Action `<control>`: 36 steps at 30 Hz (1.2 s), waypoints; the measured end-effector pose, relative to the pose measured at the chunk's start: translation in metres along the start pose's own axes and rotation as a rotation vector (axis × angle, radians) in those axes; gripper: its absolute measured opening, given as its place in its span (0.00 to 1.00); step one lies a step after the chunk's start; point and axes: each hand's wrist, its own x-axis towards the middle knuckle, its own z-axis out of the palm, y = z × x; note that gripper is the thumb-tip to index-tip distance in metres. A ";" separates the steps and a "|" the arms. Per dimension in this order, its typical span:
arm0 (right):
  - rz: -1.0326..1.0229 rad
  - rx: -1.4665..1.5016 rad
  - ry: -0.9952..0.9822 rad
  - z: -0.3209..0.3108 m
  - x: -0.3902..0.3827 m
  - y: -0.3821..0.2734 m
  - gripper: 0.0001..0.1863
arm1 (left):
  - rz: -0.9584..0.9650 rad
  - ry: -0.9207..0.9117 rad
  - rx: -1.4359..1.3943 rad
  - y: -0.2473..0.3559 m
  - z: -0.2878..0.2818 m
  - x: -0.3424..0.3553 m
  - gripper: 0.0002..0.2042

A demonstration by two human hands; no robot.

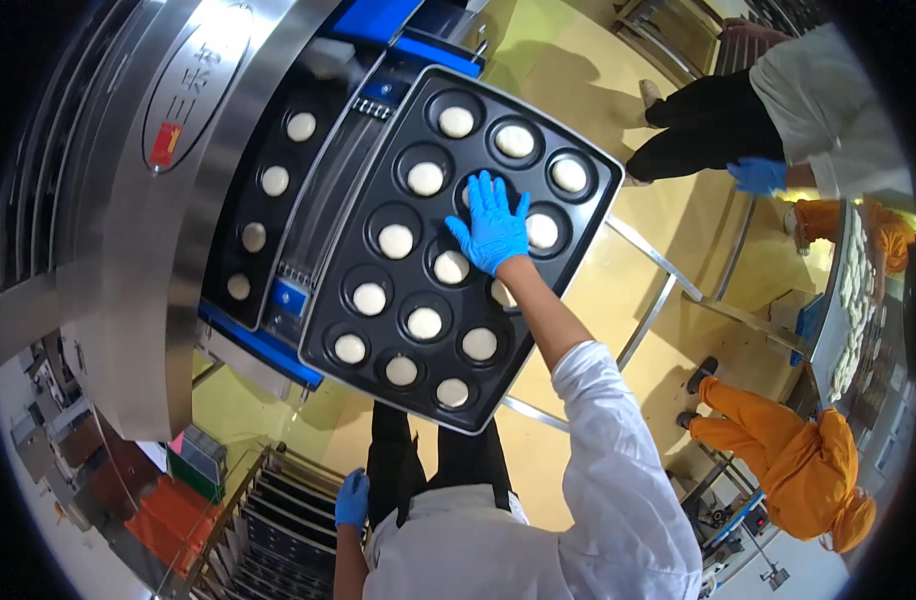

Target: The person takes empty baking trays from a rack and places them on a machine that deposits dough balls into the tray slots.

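My right hand (491,222), in a blue glove, is spread flat with its fingers apart over a black baking tray (398,295). Its fingers partly cover a round piece of dough lying in one of the tray's wells. Other white dough rounds, such as the dough round (450,267) beside my palm, sit singly in the shallow round wells. My wrist partly hides another one. Down by my left side hangs my left hand (353,500), also gloved in blue, away from the tray; how its fingers are held is not clear.
Left of the tray is a steel machine (143,300) with a blue-edged conveyor (323,215). Inside it shows a second tray (228,215) with dough. A rack (278,530) stands at lower left. At right are a person in white (828,110), a person in orange (798,470) and a dough-laden table (828,310).
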 end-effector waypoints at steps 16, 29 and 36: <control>-0.109 0.077 -0.159 -0.007 -0.154 -0.065 0.41 | 0.087 -0.013 -0.083 -0.005 -0.019 0.000 0.17; -0.352 0.115 -0.492 0.018 -0.296 -0.121 0.45 | 0.050 -0.118 0.004 -0.071 -0.037 0.026 0.20; -0.321 0.109 -0.240 0.014 -0.249 -0.190 0.41 | 0.070 -0.087 0.041 -0.107 -0.063 0.033 0.20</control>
